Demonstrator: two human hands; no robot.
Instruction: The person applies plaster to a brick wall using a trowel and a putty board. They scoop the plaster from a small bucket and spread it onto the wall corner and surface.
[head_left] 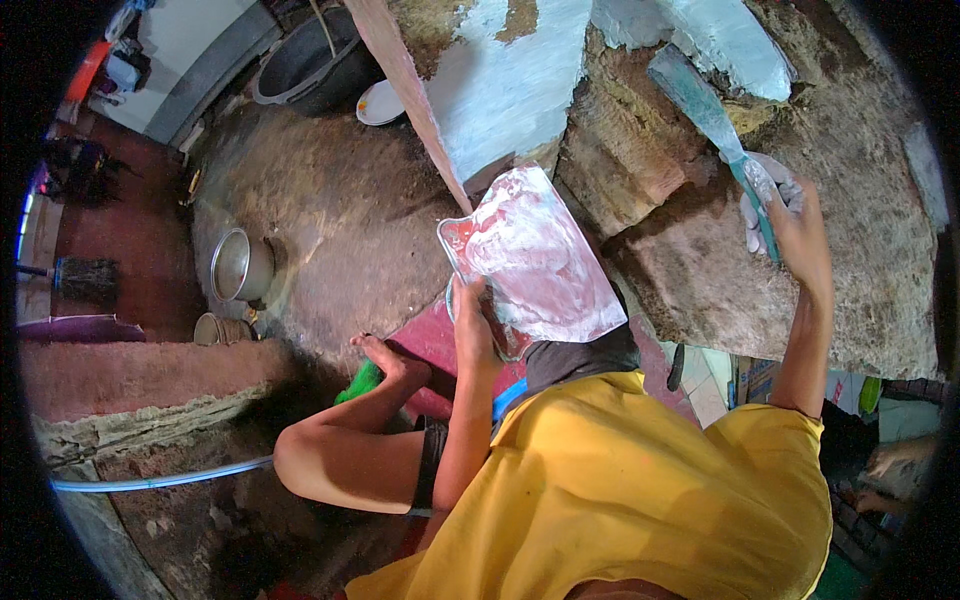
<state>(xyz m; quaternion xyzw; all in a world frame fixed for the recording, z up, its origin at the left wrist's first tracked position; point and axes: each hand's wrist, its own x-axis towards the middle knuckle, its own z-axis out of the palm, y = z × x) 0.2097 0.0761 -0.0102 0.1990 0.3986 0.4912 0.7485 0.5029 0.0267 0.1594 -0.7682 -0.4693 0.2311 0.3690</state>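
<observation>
My left hand (472, 305) is closed on the edge of a reddish board (535, 260) smeared with white paste, held above my lap. At the upper right, my right hand (785, 210), with white paste on its fingers, is wrapped round the teal handle of a wide putty knife (700, 100). The knife's blade is raised over a rough, weathered masonry surface (660, 170), near a partly coated white patch (745, 50). Another white-coated surface (510, 90) stands just beyond the board.
A dark tub (300, 85), a white plate (378, 103), a metal pot (245, 262) and a broom (85, 280) lie to the left. A blue hose (160, 480) crosses the lower left. Another person's hand (890, 455) shows at the right edge.
</observation>
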